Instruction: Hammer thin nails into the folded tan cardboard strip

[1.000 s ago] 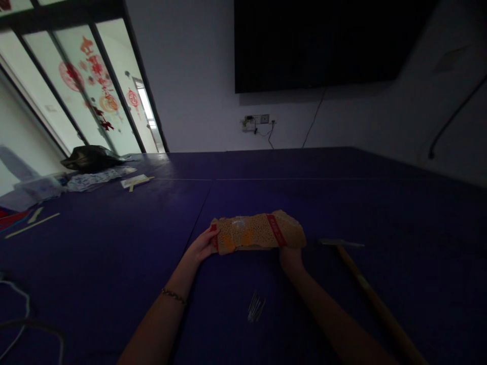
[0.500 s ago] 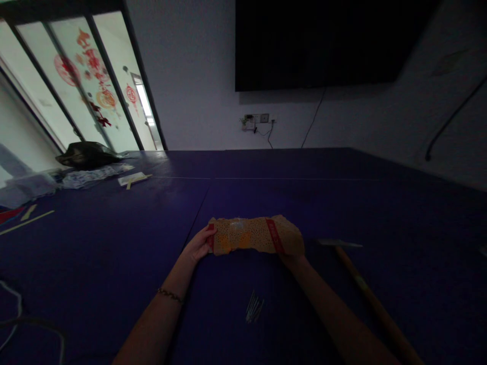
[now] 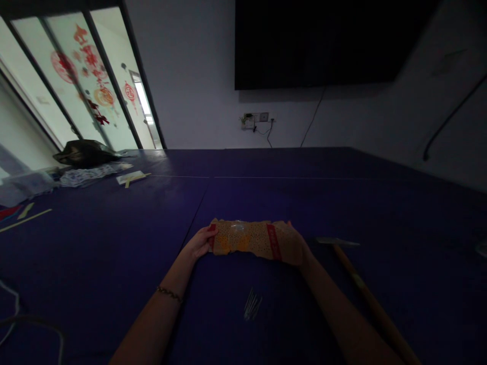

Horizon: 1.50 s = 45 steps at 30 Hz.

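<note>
A crumpled brown cardboard strip point(image 3: 251, 239), dotted with small dark marks and crossed by red bands, is stretched between my two hands above the dark table. A shiny clear patch shows near its top middle. My left hand point(image 3: 201, 242) pinches the left end, thumb in front. At the other end my right hand point(image 3: 304, 248) grips from behind; most of its fingers are hidden by the strip. Below lies a small bunch of nails point(image 3: 251, 305). To the right rests a hammer point(image 3: 361, 286) with a long wooden handle and a narrow metal head.
The dark blue tabletop point(image 3: 243, 195) reaches to the wall. A black bag point(image 3: 85, 153) and a small white box point(image 3: 130, 177) sit at the back left. Thin pale strips point(image 3: 26, 220) lie on the left, with a looped cable point(image 3: 34, 320) nearer me.
The right end of the strip has turned and dropped slightly, and my right hand has shifted its hold, a fingertip now showing at the top edge. My left hand stays put.
</note>
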Available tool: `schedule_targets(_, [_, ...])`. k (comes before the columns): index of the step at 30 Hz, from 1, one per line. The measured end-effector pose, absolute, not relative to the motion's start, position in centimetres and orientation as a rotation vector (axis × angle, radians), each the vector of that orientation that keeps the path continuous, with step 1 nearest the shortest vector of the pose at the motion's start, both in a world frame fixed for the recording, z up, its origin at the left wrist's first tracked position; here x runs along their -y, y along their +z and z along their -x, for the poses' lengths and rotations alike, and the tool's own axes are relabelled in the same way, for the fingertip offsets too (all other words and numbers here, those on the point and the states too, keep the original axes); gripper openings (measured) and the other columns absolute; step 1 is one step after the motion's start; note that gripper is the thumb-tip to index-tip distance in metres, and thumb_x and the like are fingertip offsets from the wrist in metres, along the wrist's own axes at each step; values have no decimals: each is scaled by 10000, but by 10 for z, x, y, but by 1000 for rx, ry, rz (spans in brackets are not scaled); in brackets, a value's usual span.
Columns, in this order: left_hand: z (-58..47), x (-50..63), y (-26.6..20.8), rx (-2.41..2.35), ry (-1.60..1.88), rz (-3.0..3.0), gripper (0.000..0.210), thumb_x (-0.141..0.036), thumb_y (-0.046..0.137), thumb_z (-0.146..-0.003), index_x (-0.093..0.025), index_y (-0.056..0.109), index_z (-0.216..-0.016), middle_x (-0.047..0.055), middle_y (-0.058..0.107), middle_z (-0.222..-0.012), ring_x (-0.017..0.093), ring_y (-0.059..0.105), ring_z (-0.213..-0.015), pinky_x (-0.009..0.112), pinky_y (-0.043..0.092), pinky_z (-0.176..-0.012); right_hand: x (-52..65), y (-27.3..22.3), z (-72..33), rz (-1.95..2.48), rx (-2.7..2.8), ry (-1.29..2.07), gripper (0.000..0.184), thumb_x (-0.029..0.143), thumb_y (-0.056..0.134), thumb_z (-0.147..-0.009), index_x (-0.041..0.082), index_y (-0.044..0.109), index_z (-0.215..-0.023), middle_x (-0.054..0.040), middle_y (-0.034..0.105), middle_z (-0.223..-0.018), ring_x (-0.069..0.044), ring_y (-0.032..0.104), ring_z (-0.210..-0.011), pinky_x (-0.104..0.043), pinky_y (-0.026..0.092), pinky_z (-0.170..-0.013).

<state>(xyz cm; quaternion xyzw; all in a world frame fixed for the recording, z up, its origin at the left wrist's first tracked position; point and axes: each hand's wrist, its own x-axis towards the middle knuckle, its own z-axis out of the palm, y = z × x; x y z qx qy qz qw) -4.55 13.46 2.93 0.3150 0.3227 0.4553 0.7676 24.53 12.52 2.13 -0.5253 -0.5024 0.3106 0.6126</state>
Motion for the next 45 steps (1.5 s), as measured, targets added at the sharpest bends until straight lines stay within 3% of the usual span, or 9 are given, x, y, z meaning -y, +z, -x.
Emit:
schedule_targets(3, [45,-134,29,-730,984,-694,214,-37,586,-758,-66,628,-966,129,703,-882,209,680,-836,303,497,-845,-117,27,-253,1193,1114,1056,533,502,301,-889,149,661,-716,-84,716,-741,-211,673,-808,-374,502,-749])
schedule_targets(10, [44,-134,29,-780,986,-726,217,-27,578,-753,-62,627,-961,127,703,-879,187,685,-767,290,499,-831,-110,38,-254,1185,977,1528,539,480,271,-867,149,651,-675,-125,718,-688,-265,689,-787,-431,511,-744])
schedule_targets(16, [45,-133,31,-807,983,-772,192,-39,582,-749,-78,624,-932,93,700,-827,163,679,-712,288,518,-793,-105,41,-259,1160,968,1648,205,327,551,-752,160,664,-790,-87,733,-743,-243,692,-705,-398,529,-718])
schedule_targets(23, [44,-135,28,-862,976,-905,196,-95,615,-732,-72,630,-927,108,701,-837,171,675,-724,301,521,-777,-108,36,-264,1139,1060,1592,328,210,679,-589,190,631,-914,-27,731,-834,-206,677,-731,-350,519,-713])
schedule_targets(28, [45,-139,23,-948,986,-1081,237,-173,684,-668,-55,641,-869,123,698,-820,200,671,-733,334,518,-764,-112,34,-268,1246,1140,1499,304,161,682,-557,187,639,-857,-13,730,-786,-190,669,-689,-328,516,-668])
schedule_targets(32, [45,-144,18,-1058,1072,-1263,424,-159,672,-649,-97,561,-1053,106,672,-940,201,654,-823,372,499,-822,-114,33,-268,1321,1203,1431,256,171,655,-567,181,639,-823,-18,727,-759,-196,668,-680,-335,520,-662])
schedule_targets(35, [42,-144,19,-1143,1148,-1431,573,-99,629,-638,-127,472,-1189,129,589,-1146,237,571,-1045,445,402,-966,-115,30,-267,1380,1256,1363,229,160,630,-584,181,634,-812,-17,723,-753,-193,667,-681,-321,521,-649])
schedule_targets(39, [34,-137,25,-1167,1163,-1826,533,-21,542,-632,-169,559,-1144,94,401,-1380,257,290,-1313,461,170,-1110,-119,25,-266,1479,1359,1240,186,142,587,-668,162,622,-850,-33,717,-790,-175,666,-698,-316,524,-661])
schedule_targets(45, [27,-126,30,-987,691,-2622,413,-63,419,-764,-205,626,-1092,73,564,-1229,201,482,-1170,422,356,-1023,-121,28,-266,1664,1618,907,141,161,605,-754,133,620,-891,-33,694,-867,-160,648,-771,-340,508,-732])
